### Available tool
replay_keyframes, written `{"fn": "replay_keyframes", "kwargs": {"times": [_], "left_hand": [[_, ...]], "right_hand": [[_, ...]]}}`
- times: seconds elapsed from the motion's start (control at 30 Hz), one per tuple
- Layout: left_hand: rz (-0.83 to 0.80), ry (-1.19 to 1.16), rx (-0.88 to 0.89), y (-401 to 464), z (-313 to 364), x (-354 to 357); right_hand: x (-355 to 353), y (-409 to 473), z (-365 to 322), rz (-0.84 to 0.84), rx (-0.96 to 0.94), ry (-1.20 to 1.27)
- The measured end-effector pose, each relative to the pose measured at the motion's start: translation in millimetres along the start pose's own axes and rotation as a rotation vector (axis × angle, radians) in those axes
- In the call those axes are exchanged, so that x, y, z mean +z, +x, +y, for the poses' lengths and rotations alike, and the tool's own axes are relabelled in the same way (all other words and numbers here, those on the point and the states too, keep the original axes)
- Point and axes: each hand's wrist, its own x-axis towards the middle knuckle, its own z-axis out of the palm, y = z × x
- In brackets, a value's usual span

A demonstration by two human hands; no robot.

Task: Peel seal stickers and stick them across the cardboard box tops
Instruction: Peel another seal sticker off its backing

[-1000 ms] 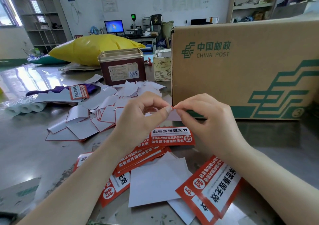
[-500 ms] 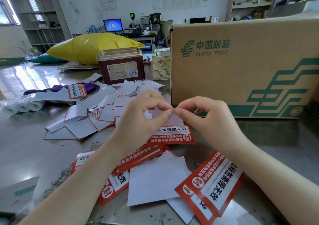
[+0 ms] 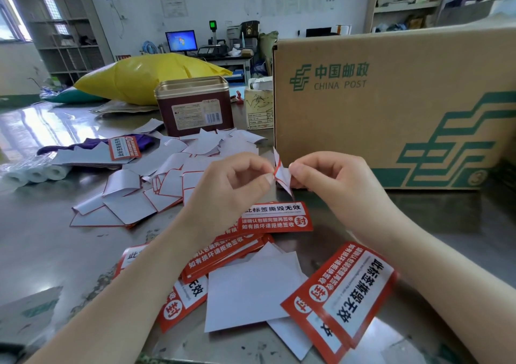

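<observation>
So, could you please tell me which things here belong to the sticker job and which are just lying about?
Job:
- seal sticker, pinched by left hand and right hand
- sticker stack
- China Post box

Lying about:
- peeled backings
- tin
- yellow bag
- paper rolls

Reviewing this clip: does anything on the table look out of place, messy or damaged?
Nothing looks damaged, but the table is messy. Peeled white backing papers lie scattered in a loose heap left of the hands, and unused red seal stickers are fanned untidily below them. Both hands pinch one sticker mid-peel before the China Post box.
</observation>
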Motion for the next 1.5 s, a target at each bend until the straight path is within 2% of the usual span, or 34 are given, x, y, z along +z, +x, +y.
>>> {"fn": "replay_keyframes", "kwargs": {"times": [0.13, 0.2, 0.33, 0.6, 0.77, 0.93, 1.07, 1.2, 1.5], "left_hand": [[-0.103, -0.17, -0.154, -0.6, 0.9, -0.9], [-0.133, -0.168, -0.172, -0.9, 4.0, -0.1], [-0.079, -0.04, -0.164, -0.8, 9.3, 2.4], [0.054, -0.213, -0.342, 3.6, -0.6, 1.8], [0.099, -0.082, -0.339, 6.0, -6.2, 1.3], [0.048, 0.009, -0.378, 7.0, -9.5, 1.3], [0.056, 0.059, -0.387, 7.3, -12.0, -0.6], [0.083, 0.16, -0.391, 8.7, -13.7, -0.9], [0.266, 0.297, -0.357, 11.9, -20.1, -6.0]], "right_hand": [[1.0, -1.1, 0.5, -0.068, 0.004, -0.037], [2.3, -1.4, 0.3, -0.091, -0.006, -0.05], [2.8, -0.9, -0.1, -0.108, -0.024, -0.051], [3.9, -0.8, 1.3, -0.069, -0.065, -0.018], [3.1, -0.2, 1.1, -0.026, -0.106, -0.02], [0.6, -1.9, -4.7, -0.076, -0.113, 0.103], [-0.8, -2.0, -4.8, -0.086, -0.117, 0.111], [-1.9, -0.4, -1.0, 0.01, -0.121, 0.078], [-2.5, 1.9, -0.1, 0.195, -0.062, 0.125]]}}
